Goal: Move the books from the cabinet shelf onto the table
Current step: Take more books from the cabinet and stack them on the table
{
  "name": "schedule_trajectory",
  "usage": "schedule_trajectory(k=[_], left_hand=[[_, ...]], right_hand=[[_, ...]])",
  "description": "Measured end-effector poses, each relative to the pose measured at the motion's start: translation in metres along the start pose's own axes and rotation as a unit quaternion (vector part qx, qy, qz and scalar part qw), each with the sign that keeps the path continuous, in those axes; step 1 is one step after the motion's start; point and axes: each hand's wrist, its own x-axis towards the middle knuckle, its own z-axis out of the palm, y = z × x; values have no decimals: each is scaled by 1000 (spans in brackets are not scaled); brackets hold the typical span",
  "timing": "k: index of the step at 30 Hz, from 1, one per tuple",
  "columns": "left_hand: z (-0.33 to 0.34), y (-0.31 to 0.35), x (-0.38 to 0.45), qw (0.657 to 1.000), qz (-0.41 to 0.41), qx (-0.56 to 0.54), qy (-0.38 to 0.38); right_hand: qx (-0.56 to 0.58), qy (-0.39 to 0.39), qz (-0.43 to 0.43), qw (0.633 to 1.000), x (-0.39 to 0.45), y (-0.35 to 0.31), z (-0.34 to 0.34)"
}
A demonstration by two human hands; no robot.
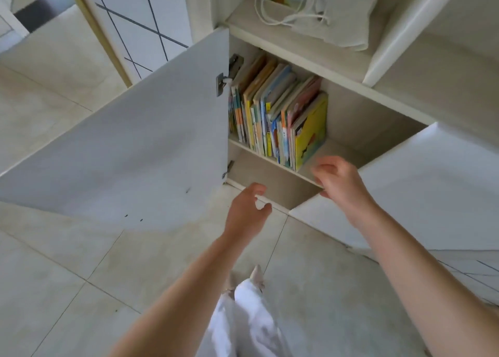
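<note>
The books [278, 114] stand upright in a tight row at the left end of the cabinet shelf [332, 151], and the right part of that shelf is bare. Both cabinet doors are open, the left door [121, 146] swung wide and the right door [399, 194] near the right arm. The left hand [247, 212] hovers in front of the lower compartment, fingers loosely curled and holding nothing. The right hand [339, 180] is at the front edge of the shelf, just right of the yellow book [310, 138], also holding nothing, with the fingers bent a little. No table is visible, so no book is moved yet, I think. To do the reach well, the right hand should press on the yellow cover from the right while the left hand comes up to the left end of the row, so a few books can be squeezed together and drawn out. Taking too many at once may let the thin middle ones slide out.
</note>
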Motion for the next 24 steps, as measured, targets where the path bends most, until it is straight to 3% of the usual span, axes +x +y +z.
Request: schedule_trajectory(k=[6,12,17,24], left_hand=[[54,-5,77,999,28,-16,16],[85,-8,155,995,68,-31,63],[93,3,205,982,127,-26,134],[102,16,231,976,118,-54,175]], right_hand=[[-10,-36,32,999,108,-9,15],[99,-36,158,982,204,-2,32],[181,-83,196,960,253,-18,32],[126,-97,206,966,285,-41,43]])
